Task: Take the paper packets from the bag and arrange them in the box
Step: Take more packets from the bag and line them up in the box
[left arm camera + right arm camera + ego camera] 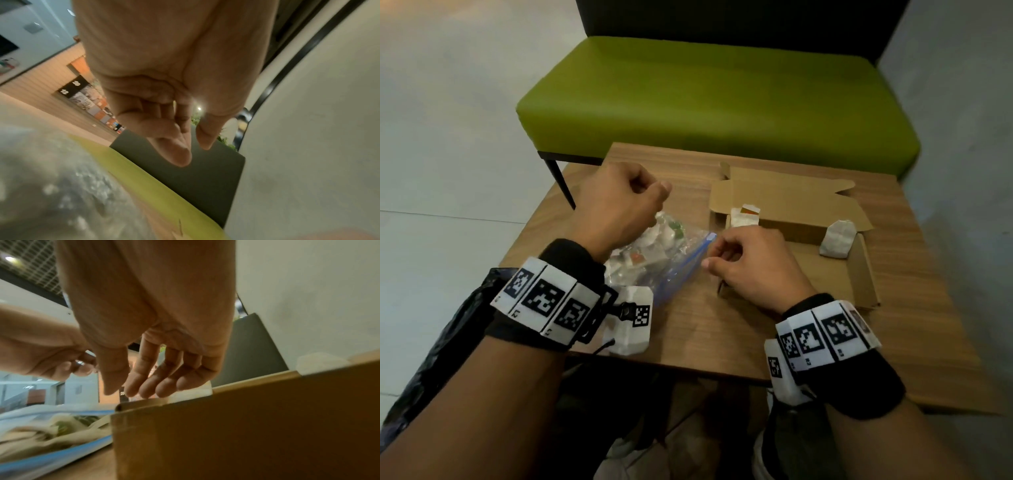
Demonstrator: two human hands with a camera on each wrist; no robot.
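Left hand (616, 209), curled, hovers empty over the bag (671, 260); right hand (750, 263), loosely curled and empty, sits between bag and box (859, 274) at three o'clock.

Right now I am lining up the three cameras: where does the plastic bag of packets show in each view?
Head: the plastic bag lies mid-table, between both hands, left of the cardboard box.
Left wrist: a blurred clear mass at lower left, probably the bag.
Right wrist: lower left, blue-edged, against the box wall.
Shared landmark: the green bench.
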